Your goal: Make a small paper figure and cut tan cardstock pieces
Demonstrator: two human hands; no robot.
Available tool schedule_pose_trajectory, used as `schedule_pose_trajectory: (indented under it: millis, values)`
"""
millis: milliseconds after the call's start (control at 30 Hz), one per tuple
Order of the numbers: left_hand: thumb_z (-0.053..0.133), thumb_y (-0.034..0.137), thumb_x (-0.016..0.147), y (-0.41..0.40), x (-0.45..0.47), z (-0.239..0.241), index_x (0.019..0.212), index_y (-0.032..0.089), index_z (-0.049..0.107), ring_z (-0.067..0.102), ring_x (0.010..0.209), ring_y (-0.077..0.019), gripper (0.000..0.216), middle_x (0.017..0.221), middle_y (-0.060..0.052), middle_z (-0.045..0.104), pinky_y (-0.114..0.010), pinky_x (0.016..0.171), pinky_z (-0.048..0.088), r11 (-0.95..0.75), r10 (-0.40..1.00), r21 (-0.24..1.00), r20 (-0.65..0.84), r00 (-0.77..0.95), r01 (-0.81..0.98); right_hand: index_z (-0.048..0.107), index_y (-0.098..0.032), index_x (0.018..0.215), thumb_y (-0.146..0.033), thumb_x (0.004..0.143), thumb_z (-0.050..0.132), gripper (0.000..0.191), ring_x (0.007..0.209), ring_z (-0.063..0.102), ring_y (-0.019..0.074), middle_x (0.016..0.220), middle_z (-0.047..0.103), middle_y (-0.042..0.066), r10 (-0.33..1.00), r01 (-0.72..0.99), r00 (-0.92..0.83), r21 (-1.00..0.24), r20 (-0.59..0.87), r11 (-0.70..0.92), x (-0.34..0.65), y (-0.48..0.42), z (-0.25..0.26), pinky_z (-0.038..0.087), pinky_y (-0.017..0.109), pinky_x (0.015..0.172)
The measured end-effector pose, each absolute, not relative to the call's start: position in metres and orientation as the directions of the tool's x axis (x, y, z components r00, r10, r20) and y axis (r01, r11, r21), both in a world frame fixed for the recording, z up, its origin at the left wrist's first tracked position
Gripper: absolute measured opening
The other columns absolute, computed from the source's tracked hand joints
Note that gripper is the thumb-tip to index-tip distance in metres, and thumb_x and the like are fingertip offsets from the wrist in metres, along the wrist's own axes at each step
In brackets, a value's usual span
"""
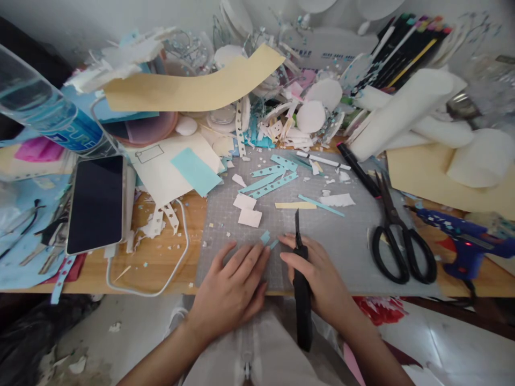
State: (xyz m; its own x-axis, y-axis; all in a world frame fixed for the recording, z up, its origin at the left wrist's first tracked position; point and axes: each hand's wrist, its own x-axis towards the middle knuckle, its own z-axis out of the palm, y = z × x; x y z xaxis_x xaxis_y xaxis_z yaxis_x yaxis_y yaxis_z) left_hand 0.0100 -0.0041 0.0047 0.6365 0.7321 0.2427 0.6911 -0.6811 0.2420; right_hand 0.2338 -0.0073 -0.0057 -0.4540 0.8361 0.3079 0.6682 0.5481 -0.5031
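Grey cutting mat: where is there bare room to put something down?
On the mat, the widest bare patch lies between the right hand and the scissors, below the torn white scrap. Its far part is crowded: blue strips, a white pen.

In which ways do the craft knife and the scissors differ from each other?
The craft knife is held in the right hand; the scissors lie untouched farther right. The craft knife has one straight handle, while the scissors have two looped ones. Both have black handles and blades that point forward.
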Motion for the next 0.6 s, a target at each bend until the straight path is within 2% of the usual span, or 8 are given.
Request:
schedule_pose_trajectory:
  millis: [133, 400, 500, 600]
  values:
    - [0.046, 0.03, 0.099, -0.004, 0.01, 0.004, 0.137, 0.012, 0.056, 0.056, 0.123, -0.0233, 0.044, 0.138, -0.008, 0.063, -0.045, 0.112, 0.031, -0.687, 0.727, 0.239, 0.228, 0.648, 0.687, 0.053, -0.024, 0.132, -0.007, 0.095, 0.046, 0.041, 0.133, 0.048, 0.028, 0.144, 0.052, 0.012, 0.849, 0.649, -0.454, -0.552, 0.271, 0.524, 0.235, -0.014, -0.013, 0.047, 0.051, 0.105]
    - [0.048, 0.029, 0.098, -0.004, 0.008, 0.003, 0.136, 0.012, 0.057, 0.055, 0.127, -0.0225, 0.043, 0.14, -0.006, 0.062, -0.042, 0.115, 0.031, -0.704, 0.71, 0.255, 0.243, 0.66, 0.663, 0.05, -0.028, 0.134, -0.008, 0.093, 0.05, 0.046, 0.138, 0.043, 0.0286, 0.149, 0.048, 0.01, 0.84, 0.647, -0.483, -0.546, 0.248, 0.533, 0.24, -0.014, -0.015, 0.046, 0.056, 0.106]
    - [0.049, 0.028, 0.098, -0.004, 0.007, 0.002, 0.136, 0.012, 0.057, 0.055, 0.129, -0.0228, 0.042, 0.14, -0.007, 0.062, -0.042, 0.116, 0.029, -0.706, 0.708, 0.274, 0.256, 0.658, 0.653, 0.051, -0.027, 0.131, -0.006, 0.093, 0.048, 0.044, 0.141, 0.04, 0.0281, 0.151, 0.046, 0.01, 0.795, 0.617, -0.555, -0.521, 0.245, 0.59, 0.24, -0.011, -0.01, 0.044, 0.056, 0.108]
    - [0.049, 0.027, 0.098, -0.004, 0.005, 0.002, 0.136, 0.012, 0.057, 0.054, 0.13, -0.0225, 0.041, 0.141, -0.007, 0.061, -0.042, 0.119, 0.024, -0.708, 0.705, 0.302, 0.272, 0.655, 0.638, 0.05, -0.022, 0.131, -0.005, 0.093, 0.044, 0.042, 0.14, 0.042, 0.0265, 0.148, 0.05, 0.014, 0.736, 0.57, -0.633, -0.5, 0.239, 0.652, 0.242, -0.009, -0.004, 0.043, 0.054, 0.109]
